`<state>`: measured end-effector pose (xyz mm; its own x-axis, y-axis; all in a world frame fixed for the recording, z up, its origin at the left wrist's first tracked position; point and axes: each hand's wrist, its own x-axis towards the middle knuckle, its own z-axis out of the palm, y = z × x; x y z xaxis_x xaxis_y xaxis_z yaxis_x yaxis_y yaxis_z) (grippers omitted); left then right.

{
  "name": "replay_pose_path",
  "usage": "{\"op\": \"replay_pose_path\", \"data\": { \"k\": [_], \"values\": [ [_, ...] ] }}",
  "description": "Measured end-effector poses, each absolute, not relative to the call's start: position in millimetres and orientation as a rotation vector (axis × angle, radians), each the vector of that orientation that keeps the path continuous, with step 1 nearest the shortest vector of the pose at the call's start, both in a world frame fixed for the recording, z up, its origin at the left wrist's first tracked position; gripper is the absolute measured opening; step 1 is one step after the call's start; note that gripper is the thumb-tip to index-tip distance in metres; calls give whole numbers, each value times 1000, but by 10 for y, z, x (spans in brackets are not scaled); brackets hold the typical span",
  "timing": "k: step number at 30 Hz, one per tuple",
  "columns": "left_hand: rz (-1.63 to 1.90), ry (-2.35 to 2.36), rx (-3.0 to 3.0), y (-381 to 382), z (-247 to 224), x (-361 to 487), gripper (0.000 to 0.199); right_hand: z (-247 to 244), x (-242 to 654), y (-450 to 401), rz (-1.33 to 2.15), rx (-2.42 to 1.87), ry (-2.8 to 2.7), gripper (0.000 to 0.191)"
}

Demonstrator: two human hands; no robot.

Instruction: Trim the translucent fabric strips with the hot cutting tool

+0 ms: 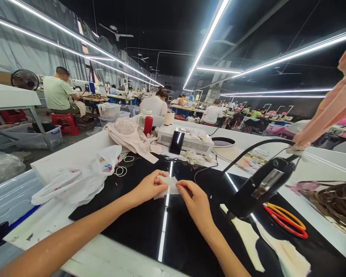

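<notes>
Over the glossy black tabletop point(144, 231), a small piece of thin whitish material point(173, 187) is held between my two hands. My left hand point(150, 186) pinches its left side, thumb and fingertips together. On its right edge my right hand point(194, 198) is closed in a similar pinch. Whether the piece is fabric or paper I cannot tell. To the right of my right hand hangs a black handheld electric tool point(262, 184), tied up by a strip of peach cloth point(320, 104). Cream fabric pieces point(248, 238) lie below it.
Red-and-orange-handled scissors or loops point(286, 221) lie at the right. A phone point(177, 142) leans on a white vented box point(164, 135) at the back, near a red bottle point(148, 125). White plastic bags point(75, 184) sit at the left. Several people work at sewing tables beyond.
</notes>
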<state>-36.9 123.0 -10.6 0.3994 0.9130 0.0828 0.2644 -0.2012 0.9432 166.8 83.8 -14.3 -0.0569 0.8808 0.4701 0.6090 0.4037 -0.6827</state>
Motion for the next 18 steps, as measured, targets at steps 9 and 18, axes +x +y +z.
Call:
{"op": "replay_pose_path", "data": {
  "k": [9, 18],
  "values": [
    [807, 1388, 2092, 1780, 9, -514, 25, -313, 1427, 1411, 242, -1543, -1843, 27],
    [489, 1522, 2400, 1823, -135, -474, 33, -422, 1399, 1445, 110, -1734, -1983, 28]
  ]
}}
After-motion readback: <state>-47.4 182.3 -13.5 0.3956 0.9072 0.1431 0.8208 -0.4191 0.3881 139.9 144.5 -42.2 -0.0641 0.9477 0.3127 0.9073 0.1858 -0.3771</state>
